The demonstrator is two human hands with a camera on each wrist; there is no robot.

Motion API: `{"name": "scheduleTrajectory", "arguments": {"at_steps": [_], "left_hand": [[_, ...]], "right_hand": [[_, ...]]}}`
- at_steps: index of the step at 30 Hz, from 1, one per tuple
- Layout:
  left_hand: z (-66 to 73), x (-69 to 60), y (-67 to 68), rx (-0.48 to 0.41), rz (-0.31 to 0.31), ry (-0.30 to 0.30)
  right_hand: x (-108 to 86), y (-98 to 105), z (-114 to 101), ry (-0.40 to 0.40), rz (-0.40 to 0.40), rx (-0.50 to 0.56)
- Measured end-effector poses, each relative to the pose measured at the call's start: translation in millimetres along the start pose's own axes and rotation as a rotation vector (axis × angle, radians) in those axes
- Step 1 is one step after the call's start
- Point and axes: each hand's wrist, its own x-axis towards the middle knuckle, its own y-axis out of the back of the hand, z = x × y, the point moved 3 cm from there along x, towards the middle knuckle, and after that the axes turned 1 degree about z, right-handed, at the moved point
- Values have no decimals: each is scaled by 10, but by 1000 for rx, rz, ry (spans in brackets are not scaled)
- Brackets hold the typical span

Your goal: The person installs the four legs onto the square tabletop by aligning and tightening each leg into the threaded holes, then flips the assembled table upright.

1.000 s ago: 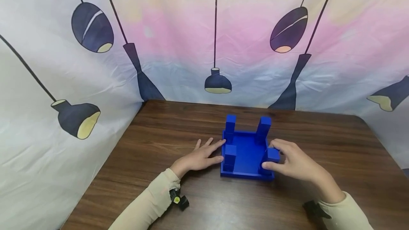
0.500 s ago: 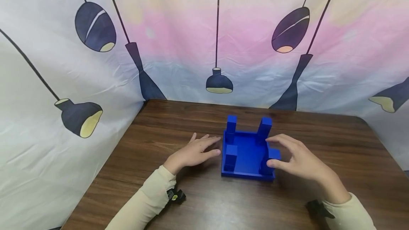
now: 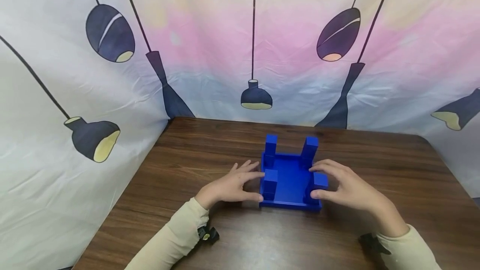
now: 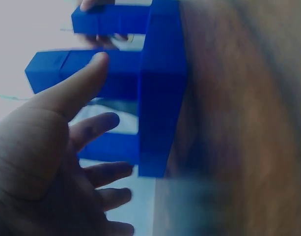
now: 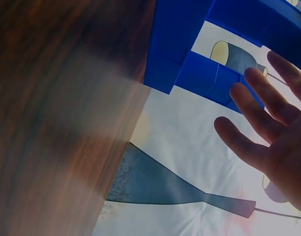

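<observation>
A blue square tray-like base (image 3: 290, 206) with a low rim lies on the table, a square blue post standing upright at each corner. My left hand (image 3: 228, 186) is at its left side, fingers spread and fairly straight, around the near-left post (image 3: 270, 184); in the left wrist view the thumb (image 4: 86, 81) overlaps that post, and contact cannot be told. At the right my right hand (image 3: 352, 191) has its thumb in front of the near-right post (image 3: 320, 181) and its fingers behind it. The fingers (image 5: 258, 108) look extended in the right wrist view.
The brown wooden table (image 3: 187, 149) extends around the base. A cloth backdrop (image 3: 210, 45) printed with lamps hangs behind the table and at its sides. Each wrist carries a small black device, such as the left wrist's camera mount (image 3: 208, 234).
My left hand drew back from the base's left side, then came in again around the near-left post. The right hand's fingers loosened from the near-right post. The base stays in place.
</observation>
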Motion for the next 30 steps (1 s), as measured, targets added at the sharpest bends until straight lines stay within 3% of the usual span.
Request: {"name": "scheduleTrajectory", "arguments": {"at_steps": [8,12,18,24,30], "left_hand": [[112,75,-82,-18,55,-53],[135,83,-91,-2,52,-45],[160,63,-94,-1,33,-95],[207,40,-35,-60,42,-129],[265,63,60,-82,69,-169]], "right_hand": [[28,11,-7,-15,-22,7],[9,26,-12,-61,-49,29],[-28,2,-27,-113,-102,107],[-15,70,-88,-107,-93,127],[21,221,-158,-183,-122,92]]}}
